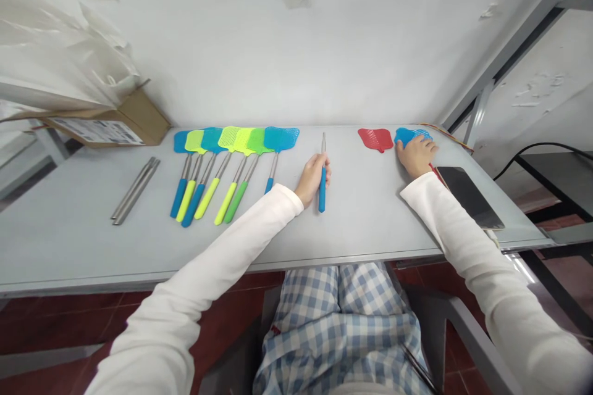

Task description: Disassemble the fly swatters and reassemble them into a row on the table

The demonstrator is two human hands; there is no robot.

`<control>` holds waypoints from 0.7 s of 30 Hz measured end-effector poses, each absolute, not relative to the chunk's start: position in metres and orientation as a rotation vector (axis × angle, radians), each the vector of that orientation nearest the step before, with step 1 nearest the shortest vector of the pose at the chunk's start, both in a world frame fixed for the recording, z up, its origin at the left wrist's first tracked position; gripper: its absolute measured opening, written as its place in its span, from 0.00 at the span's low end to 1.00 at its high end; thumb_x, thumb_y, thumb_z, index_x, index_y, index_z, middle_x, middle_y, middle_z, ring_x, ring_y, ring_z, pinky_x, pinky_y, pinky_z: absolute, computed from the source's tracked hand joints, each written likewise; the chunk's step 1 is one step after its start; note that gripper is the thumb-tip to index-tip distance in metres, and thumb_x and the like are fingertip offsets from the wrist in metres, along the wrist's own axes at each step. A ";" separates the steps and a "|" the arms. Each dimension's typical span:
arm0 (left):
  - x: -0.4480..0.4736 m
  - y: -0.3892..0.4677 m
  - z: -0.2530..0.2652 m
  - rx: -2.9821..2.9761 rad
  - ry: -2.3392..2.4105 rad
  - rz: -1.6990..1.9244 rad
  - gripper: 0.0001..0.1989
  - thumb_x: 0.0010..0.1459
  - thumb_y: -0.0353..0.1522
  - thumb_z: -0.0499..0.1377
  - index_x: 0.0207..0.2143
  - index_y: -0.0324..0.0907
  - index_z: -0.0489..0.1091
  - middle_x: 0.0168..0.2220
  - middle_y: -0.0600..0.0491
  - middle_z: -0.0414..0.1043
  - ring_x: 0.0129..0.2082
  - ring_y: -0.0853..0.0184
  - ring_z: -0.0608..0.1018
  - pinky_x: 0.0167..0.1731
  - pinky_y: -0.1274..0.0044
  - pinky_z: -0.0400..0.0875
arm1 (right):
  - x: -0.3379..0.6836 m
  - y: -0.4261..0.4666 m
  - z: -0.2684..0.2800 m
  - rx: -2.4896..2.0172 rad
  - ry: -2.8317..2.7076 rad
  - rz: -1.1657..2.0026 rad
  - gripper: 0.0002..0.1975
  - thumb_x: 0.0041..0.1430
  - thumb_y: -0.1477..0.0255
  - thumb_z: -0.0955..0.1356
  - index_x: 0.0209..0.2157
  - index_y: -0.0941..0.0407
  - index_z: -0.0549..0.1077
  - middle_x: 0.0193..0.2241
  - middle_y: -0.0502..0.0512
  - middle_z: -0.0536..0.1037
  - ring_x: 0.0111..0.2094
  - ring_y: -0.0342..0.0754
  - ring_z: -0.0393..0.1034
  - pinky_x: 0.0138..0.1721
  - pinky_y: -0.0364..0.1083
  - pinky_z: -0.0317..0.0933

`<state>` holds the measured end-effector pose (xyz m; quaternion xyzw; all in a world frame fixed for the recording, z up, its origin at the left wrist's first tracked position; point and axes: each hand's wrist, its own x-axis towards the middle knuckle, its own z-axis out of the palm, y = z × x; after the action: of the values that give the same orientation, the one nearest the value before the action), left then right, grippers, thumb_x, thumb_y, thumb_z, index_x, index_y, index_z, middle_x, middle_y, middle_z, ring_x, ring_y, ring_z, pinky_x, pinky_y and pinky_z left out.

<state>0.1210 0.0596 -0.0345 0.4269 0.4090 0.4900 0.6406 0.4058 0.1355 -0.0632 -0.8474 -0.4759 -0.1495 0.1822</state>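
Note:
My left hand (314,179) is closed around a fly swatter handle (322,188), which has a blue grip and a thin metal rod pointing toward the wall. No swatter head sits on that rod. At the right, my right hand (417,154) rests over a blue fly swatter head (405,135), covering part of it, with its fingers stretched out. Just left of that hand lies a red swatter head (376,139). Several whole fly swatters (236,139) in blue, yellow and green lie in a row left of my left hand, heads toward the wall.
Metal tubes (135,191) lie at the left of the grey table (361,222). A cardboard box (141,117) stands at the back left. Near my right forearm lies a dark-screened tablet or phone (467,194), with a cable at its near end. A metal frame (482,105) rises at the right.

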 end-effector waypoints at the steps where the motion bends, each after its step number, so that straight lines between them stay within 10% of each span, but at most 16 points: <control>1: 0.121 0.060 -0.035 0.971 0.935 1.117 0.13 0.65 0.40 0.54 0.29 0.43 0.60 0.18 0.61 0.60 0.12 0.77 0.61 0.14 0.83 0.57 | 0.406 0.137 -0.064 -2.389 -1.362 -0.426 0.31 0.62 0.63 0.64 0.55 0.76 0.63 0.52 0.89 0.68 0.55 0.74 0.62 0.51 0.69 0.52; 21: 0.120 0.059 -0.035 1.050 0.948 1.143 0.15 0.65 0.45 0.54 0.32 0.43 0.65 0.19 0.60 0.62 0.13 0.75 0.64 0.16 0.82 0.57 | 0.415 0.122 -0.033 -2.314 -1.122 -0.264 0.39 0.62 0.60 0.67 0.65 0.71 0.54 0.56 0.87 0.63 0.57 0.71 0.60 0.57 0.64 0.49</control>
<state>0.1195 0.0594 -0.0347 0.4555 0.4112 0.4960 0.6143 0.4153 0.1222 -0.0334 -0.8606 -0.4175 -0.0984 0.2747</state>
